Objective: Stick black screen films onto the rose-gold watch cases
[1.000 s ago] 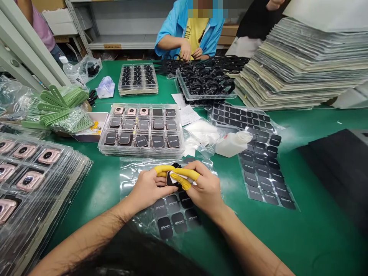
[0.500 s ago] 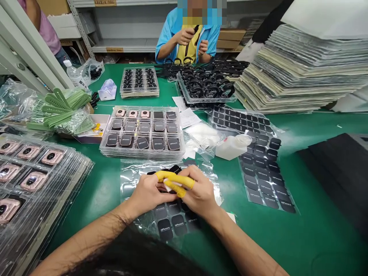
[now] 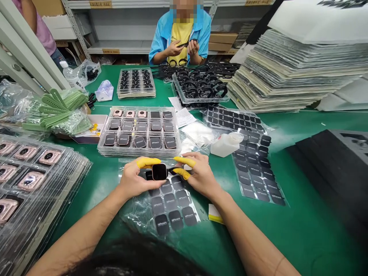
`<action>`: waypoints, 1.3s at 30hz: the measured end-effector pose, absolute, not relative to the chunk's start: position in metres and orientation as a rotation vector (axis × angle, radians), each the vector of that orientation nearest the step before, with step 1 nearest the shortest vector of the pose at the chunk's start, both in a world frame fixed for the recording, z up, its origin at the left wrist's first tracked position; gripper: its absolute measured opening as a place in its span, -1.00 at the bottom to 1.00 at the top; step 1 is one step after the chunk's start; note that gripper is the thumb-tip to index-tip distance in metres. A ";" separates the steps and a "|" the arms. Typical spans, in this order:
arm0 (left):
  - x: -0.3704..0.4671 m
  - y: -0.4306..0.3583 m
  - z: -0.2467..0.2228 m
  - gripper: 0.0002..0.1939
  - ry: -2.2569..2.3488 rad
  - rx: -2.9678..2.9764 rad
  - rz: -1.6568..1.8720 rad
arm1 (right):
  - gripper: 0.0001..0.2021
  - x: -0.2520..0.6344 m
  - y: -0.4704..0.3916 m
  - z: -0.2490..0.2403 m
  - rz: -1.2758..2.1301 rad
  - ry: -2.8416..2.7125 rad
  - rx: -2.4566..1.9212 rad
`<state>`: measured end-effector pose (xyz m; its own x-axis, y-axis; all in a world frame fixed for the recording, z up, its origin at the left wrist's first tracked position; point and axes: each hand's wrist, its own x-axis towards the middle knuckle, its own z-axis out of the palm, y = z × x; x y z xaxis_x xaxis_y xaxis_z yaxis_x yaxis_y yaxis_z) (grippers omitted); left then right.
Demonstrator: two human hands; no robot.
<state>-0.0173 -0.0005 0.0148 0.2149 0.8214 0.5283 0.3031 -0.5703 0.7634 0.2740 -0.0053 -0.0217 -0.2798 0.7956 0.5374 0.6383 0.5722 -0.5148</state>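
My left hand (image 3: 138, 177), with a yellow cover on its index finger, grips a square watch body (image 3: 159, 172) by its edges, its dark face up. To the right, my right hand (image 3: 195, 170) has yellow covers on two fingers, which are apart beside a small black piece (image 3: 171, 170) at the watch's edge. Something whitish shows between those fingers, too small to name. Below both hands lies a clear sheet of dark square stickers (image 3: 176, 220). A tray of square watch bodies (image 3: 140, 142) is just beyond.
Stacked trays of pink watches (image 3: 27, 176) stand at the left, near green straps (image 3: 61, 103). A white bottle (image 3: 226, 144) and another sticker sheet (image 3: 257, 168) lie right. Black straps (image 3: 201, 86) and a co-worker (image 3: 181, 38) are across the table. A tall sheet stack (image 3: 287, 69) stands behind right.
My hands have moved apart from their closed cluster, and the watch face now shows in my left hand. The view has shifted slightly. Across the table, the co-worker's hands are lower.
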 end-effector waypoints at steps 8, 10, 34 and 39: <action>-0.020 0.001 0.018 -0.51 0.876 2.036 1.074 | -0.58 0.264 -0.014 -0.011 0.782 -1.429 -1.199; -0.019 0.000 0.017 -0.54 0.919 1.955 1.029 | -0.51 0.263 -0.015 -0.010 0.868 -1.373 -1.208; 0.011 -0.021 0.025 -0.49 1.272 1.547 0.847 | -0.41 0.247 -0.041 0.042 1.410 -0.982 -1.303; 0.013 -0.022 0.018 -0.49 1.258 1.708 0.833 | -0.37 0.224 -0.045 0.029 1.407 -0.869 -1.421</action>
